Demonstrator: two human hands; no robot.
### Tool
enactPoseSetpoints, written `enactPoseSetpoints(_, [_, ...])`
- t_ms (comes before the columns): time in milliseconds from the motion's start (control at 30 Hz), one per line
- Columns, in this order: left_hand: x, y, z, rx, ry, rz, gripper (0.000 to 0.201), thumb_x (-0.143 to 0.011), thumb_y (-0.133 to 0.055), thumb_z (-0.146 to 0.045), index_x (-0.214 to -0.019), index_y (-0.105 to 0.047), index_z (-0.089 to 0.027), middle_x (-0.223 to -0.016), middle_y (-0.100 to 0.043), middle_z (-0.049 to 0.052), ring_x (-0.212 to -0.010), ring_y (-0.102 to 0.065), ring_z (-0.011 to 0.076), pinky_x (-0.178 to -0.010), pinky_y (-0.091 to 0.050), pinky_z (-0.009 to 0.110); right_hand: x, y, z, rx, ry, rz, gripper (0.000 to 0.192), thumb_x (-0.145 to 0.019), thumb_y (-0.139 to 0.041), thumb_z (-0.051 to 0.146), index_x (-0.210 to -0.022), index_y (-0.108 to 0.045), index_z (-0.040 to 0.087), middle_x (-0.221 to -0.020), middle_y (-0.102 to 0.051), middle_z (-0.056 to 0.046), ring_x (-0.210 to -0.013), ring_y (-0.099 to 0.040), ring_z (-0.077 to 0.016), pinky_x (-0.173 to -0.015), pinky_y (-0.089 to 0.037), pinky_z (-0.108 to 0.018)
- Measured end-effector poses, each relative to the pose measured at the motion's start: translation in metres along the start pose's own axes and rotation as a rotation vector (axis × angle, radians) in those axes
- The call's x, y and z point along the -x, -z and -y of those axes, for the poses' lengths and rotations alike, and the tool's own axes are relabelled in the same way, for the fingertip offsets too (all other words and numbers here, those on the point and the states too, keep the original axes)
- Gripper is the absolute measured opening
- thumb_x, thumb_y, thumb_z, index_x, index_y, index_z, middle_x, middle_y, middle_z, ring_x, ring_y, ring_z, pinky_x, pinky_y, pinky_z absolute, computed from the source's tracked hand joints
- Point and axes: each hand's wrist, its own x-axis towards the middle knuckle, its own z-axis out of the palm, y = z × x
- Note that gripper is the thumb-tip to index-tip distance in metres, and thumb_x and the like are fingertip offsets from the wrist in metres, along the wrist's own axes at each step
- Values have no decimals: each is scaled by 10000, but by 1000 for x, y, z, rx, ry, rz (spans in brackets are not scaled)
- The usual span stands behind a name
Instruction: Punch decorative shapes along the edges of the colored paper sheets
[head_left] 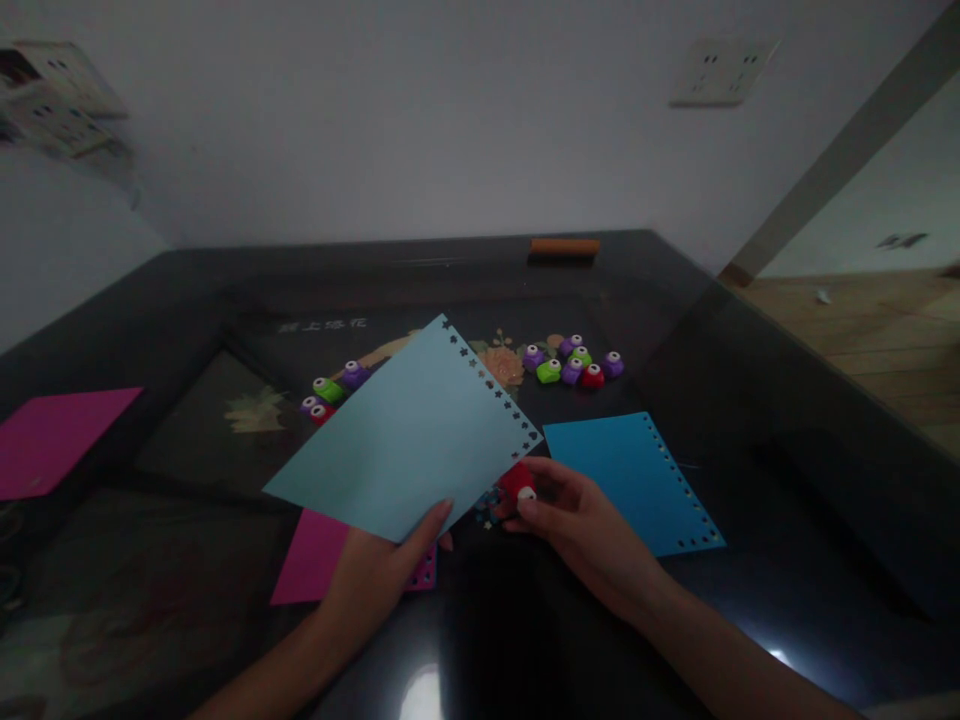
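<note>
The left hand [386,568] pinches light-blue paper [405,435], punched edge [486,387] seemingly kept free, while the right hand [576,510] grips a red craft punch [516,479].

This looks like a room in a home. The glossy dark counter [420,277] bears a decorative flower print [501,366] and a line of characters [324,326], as household furniture does. Behind the counter stands a plain pale wall [405,130] with sockets [721,73]; right of the counter lies wood-look floor [832,325].
</note>
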Motion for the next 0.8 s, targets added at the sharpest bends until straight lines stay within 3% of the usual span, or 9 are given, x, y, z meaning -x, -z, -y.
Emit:
enactPoseSetpoints(400, [3, -5, 7, -52, 13, 1, 361, -754, -506, -501, -495, -615, -273, -611, -699, 21, -702, -659, 263, -843, -491, 432, 1, -1, -4, 80, 21, -9, 348, -563, -847, 274, -843, -657, 194, -840, -655, -3, -767, -610, -143, -713, -496, -290])
enactPoseSetpoints(667, [10, -6, 39, -112, -54, 52, 267, -729, -566, -510, -736, -710, -285, -780, -723, 49, -874, -660, 294, -930, -455, 423, 0, 0, -7, 155, 74, 19, 254, -652, -789, 297, -859, -668, 213, -823, -650, 1, -710, -573, -130, -666, -459, -268])
enactPoseSetpoints(800, [11, -8, 42, -84, -50, 42, 274, -699, -585, -511, -788, -718, -289, -835, -731, 49, -908, -650, 299, -940, -446, 416, -1, -1, -9, 152, 84, 14, 260, -656, -784, 298, -871, -667, 209, -841, -649, -2, -716, -569, -127, -637, -449, -249])
